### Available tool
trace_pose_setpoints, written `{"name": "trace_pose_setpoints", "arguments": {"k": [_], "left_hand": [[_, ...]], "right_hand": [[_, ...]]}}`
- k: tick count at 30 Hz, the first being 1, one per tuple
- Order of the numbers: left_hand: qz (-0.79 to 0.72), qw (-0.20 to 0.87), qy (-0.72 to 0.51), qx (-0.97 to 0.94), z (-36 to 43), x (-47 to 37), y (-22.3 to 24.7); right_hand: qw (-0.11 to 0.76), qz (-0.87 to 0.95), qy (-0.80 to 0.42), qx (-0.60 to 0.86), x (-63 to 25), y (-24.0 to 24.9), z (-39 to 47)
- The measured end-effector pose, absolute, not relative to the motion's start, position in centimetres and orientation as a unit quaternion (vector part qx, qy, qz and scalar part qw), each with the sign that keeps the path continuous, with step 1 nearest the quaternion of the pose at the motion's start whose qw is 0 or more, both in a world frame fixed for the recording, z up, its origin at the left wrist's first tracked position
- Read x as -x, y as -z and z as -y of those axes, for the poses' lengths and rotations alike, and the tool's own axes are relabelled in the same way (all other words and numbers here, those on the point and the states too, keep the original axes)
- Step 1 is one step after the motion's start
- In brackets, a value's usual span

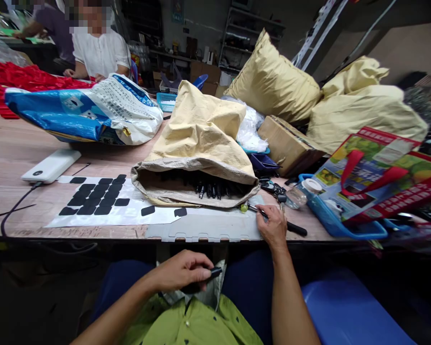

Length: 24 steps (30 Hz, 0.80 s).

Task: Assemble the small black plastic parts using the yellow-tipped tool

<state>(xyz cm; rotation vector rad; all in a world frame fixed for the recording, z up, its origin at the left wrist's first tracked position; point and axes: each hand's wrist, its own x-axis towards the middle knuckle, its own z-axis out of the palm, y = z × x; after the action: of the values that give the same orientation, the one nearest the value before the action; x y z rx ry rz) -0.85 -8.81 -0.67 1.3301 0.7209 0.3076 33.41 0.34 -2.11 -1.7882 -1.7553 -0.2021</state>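
Observation:
Over the lap, below the table edge, my left hand (185, 272) is closed round a small black object (216, 272). My right hand (273, 224) rests at the table's front edge with its fingers closed on a thin metal tool; a black handle (296, 229) shows to the right of that hand. A small yellow-green piece (244, 208) lies by the tool's tip. Just behind, a beige cloth sack (201, 129) lies open toward me, with several black pen-like parts (210, 189) inside. Left of it, black rounded pads (93, 196) lie in rows on a white sheet (129, 216).
A white power bank (51, 166) with a cable sits at the left. Behind it lies a blue and white bag (93, 112). At right are a blue tray (330, 218), a clear jar (298, 196) and a colourful bag (377, 167). A person in white (98, 52) sits across.

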Motion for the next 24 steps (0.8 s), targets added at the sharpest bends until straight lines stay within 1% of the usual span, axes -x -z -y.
{"name": "trace_pose_setpoints", "arguments": {"k": [4, 6, 8, 10, 12, 14, 17, 19, 21, 22, 24], "left_hand": [[-0.47, 0.591, -0.055, -0.653, 9.0, 0.2, 7.5], [-0.539, 0.526, 0.0, -0.658, 8.7, 0.4, 10.0], [-0.58, 0.478, 0.032, -0.659, 8.6, 0.6, 11.3], [-0.589, 0.446, 0.042, -0.673, 8.8, 0.8, 11.2], [-0.571, 0.421, 0.048, -0.703, 9.1, 0.7, 9.7], [-0.528, 0.41, 0.041, -0.743, 9.5, 0.3, 6.9], [-0.434, 0.432, -0.02, -0.79, 9.0, -0.6, 1.5], [-0.401, 0.451, -0.079, -0.793, 7.6, -1.2, -1.7], [-0.416, 0.442, -0.147, -0.781, 5.3, -1.7, -3.7], [-0.446, 0.416, -0.178, -0.772, 3.9, -1.9, -4.2], [-0.516, 0.33, -0.225, -0.758, 0.9, -2.3, -4.6]], "right_hand": [[0.312, 0.666, 0.072, 0.674, -33.4, 2.1, -0.3], [0.313, 0.666, 0.073, 0.673, -33.4, 2.0, -0.3], [0.315, 0.665, 0.073, 0.673, -33.3, 2.0, -0.2], [0.315, 0.663, 0.075, 0.675, -33.3, 2.0, -0.2], [0.312, 0.663, 0.074, 0.677, -33.3, 2.0, -0.2], [0.31, 0.663, 0.073, 0.677, -33.2, 2.0, -0.1], [0.314, 0.662, 0.071, 0.677, -33.1, 2.0, -0.1], [0.318, 0.661, 0.069, 0.677, -33.1, 1.9, -0.1], [0.319, 0.66, 0.065, 0.677, -33.0, 1.9, -0.1], [0.32, 0.659, 0.063, 0.678, -33.0, 1.8, -0.1], [0.32, 0.659, 0.057, 0.679, -33.0, 1.8, -0.1]]}}
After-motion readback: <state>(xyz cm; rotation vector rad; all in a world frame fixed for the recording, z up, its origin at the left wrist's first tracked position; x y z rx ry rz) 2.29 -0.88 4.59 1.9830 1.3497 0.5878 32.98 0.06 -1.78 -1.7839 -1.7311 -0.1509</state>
